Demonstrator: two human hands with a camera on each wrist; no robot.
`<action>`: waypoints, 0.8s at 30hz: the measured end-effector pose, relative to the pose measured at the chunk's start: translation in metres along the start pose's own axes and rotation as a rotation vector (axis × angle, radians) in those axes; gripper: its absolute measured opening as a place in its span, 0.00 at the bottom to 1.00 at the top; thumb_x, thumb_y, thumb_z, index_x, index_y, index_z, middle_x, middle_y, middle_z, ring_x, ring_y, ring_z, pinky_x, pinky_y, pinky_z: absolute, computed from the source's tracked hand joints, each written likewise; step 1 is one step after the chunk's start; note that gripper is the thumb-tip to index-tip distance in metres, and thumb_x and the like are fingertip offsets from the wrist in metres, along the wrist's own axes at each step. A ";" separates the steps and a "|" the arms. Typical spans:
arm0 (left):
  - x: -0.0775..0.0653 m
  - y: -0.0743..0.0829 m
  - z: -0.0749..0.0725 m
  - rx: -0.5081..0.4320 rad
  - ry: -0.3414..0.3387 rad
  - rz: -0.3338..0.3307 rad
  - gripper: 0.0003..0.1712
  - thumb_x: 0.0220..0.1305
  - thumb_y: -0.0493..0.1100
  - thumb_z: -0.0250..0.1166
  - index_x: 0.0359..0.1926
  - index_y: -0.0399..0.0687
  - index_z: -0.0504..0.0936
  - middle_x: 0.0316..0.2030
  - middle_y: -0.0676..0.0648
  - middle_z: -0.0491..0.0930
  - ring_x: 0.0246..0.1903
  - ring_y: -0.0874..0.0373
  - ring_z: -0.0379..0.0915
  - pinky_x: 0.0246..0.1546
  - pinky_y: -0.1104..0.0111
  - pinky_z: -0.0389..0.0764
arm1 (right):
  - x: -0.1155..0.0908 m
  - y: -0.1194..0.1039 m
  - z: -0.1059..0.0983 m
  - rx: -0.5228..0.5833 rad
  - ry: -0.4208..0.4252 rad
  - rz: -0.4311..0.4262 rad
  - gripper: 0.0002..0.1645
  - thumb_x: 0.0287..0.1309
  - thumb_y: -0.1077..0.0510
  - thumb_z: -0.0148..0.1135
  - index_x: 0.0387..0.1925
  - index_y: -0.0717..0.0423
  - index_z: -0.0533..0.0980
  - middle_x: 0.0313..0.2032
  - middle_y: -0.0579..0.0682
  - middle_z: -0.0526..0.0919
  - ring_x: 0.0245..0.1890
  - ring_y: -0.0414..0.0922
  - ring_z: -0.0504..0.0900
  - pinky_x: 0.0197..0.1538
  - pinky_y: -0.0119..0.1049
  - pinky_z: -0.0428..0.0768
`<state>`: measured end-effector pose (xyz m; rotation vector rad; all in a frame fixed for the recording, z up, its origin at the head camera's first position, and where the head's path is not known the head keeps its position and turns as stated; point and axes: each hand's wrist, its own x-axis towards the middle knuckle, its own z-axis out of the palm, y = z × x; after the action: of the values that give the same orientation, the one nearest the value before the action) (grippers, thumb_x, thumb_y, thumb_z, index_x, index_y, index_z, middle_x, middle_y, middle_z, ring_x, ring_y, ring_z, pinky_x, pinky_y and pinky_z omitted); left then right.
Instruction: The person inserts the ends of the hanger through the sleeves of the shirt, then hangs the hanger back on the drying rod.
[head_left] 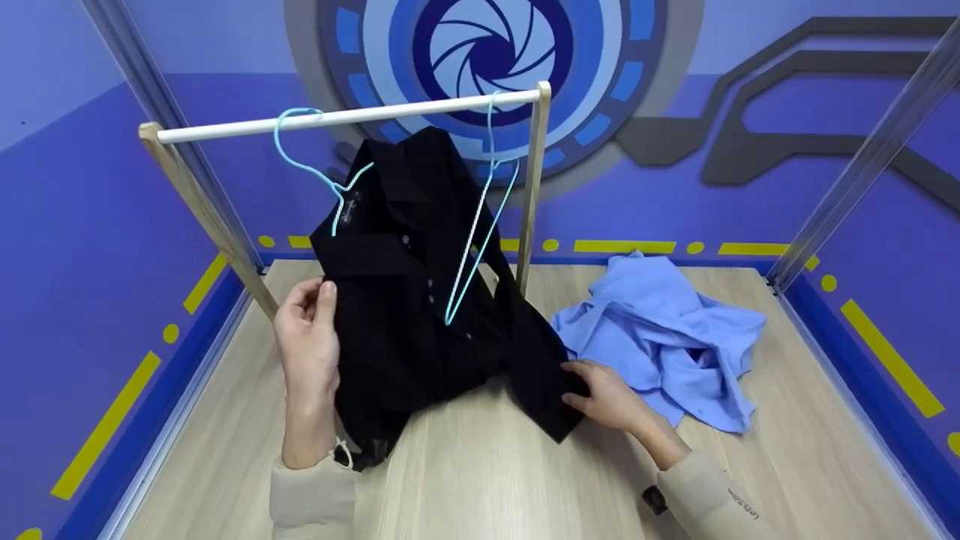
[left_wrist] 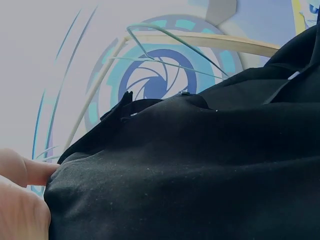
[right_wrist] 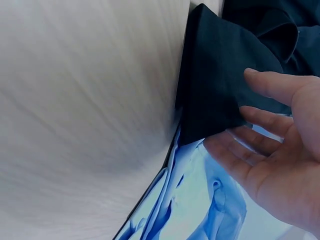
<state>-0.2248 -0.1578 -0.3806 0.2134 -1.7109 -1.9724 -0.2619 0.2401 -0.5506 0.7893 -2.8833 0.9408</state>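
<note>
L hand [head_left: 309, 334] pinches blk shirt [head_left: 390, 322], R hand [head_left: 611, 396] spread out at its cuff [head_left: 553, 411], nr blue cloth [head_left: 649, 307].

On the left, our left hand [head_left: 309, 337] stands upright, thumb and curled fingers pinching. Our right hand [head_left: 609, 397], on the right, points leftward, fingers loosely extended, thumb apart. Both forearms [head_left: 312, 491] extend from the near side, the right slanting.

Probably a booth [head_left: 862, 172]: printed walls [head_left: 660, 214].
</note>
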 end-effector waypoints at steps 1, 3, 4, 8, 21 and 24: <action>0.001 0.001 0.000 0.006 -0.005 -0.002 0.13 0.78 0.37 0.56 0.53 0.28 0.75 0.45 0.42 0.75 0.41 0.56 0.72 0.42 0.73 0.75 | 0.001 -0.001 0.000 0.002 -0.002 -0.012 0.29 0.61 0.63 0.71 0.61 0.72 0.74 0.59 0.67 0.78 0.62 0.63 0.75 0.63 0.58 0.72; 0.002 0.003 0.001 0.018 -0.012 -0.008 0.14 0.78 0.37 0.55 0.53 0.28 0.75 0.46 0.42 0.74 0.42 0.55 0.71 0.42 0.73 0.75 | 0.002 -0.002 0.000 0.010 -0.009 -0.030 0.30 0.62 0.63 0.70 0.61 0.73 0.74 0.60 0.68 0.77 0.62 0.63 0.75 0.64 0.58 0.72; 0.003 0.003 0.001 0.023 -0.015 -0.011 0.14 0.78 0.37 0.55 0.54 0.28 0.75 0.46 0.42 0.74 0.42 0.55 0.71 0.42 0.73 0.75 | 0.002 -0.003 0.001 0.009 -0.010 -0.044 0.30 0.62 0.63 0.70 0.61 0.73 0.73 0.61 0.68 0.76 0.62 0.64 0.75 0.63 0.59 0.72; 0.007 0.003 0.003 0.040 -0.023 -0.020 0.14 0.79 0.37 0.55 0.54 0.28 0.75 0.47 0.41 0.73 0.43 0.55 0.71 0.43 0.73 0.74 | 0.003 -0.003 0.004 0.018 -0.021 -0.078 0.30 0.62 0.62 0.70 0.61 0.74 0.73 0.63 0.68 0.74 0.60 0.63 0.76 0.60 0.58 0.74; 0.017 -0.003 0.006 0.144 -0.035 0.029 0.13 0.78 0.38 0.57 0.51 0.29 0.78 0.44 0.42 0.75 0.41 0.55 0.71 0.41 0.73 0.73 | 0.001 -0.002 0.013 0.038 -0.040 -0.105 0.28 0.58 0.63 0.72 0.56 0.75 0.76 0.65 0.70 0.69 0.47 0.56 0.80 0.50 0.53 0.80; 0.018 -0.004 0.004 0.174 -0.042 0.035 0.14 0.78 0.38 0.57 0.52 0.29 0.78 0.45 0.41 0.76 0.41 0.55 0.71 0.42 0.72 0.73 | 0.001 -0.004 0.015 0.017 -0.050 -0.142 0.26 0.57 0.63 0.72 0.55 0.73 0.78 0.62 0.69 0.73 0.53 0.61 0.79 0.54 0.56 0.78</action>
<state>-0.2428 -0.1628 -0.3800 0.2029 -1.9021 -1.8160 -0.2590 0.2288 -0.5602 1.0176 -2.8179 0.9438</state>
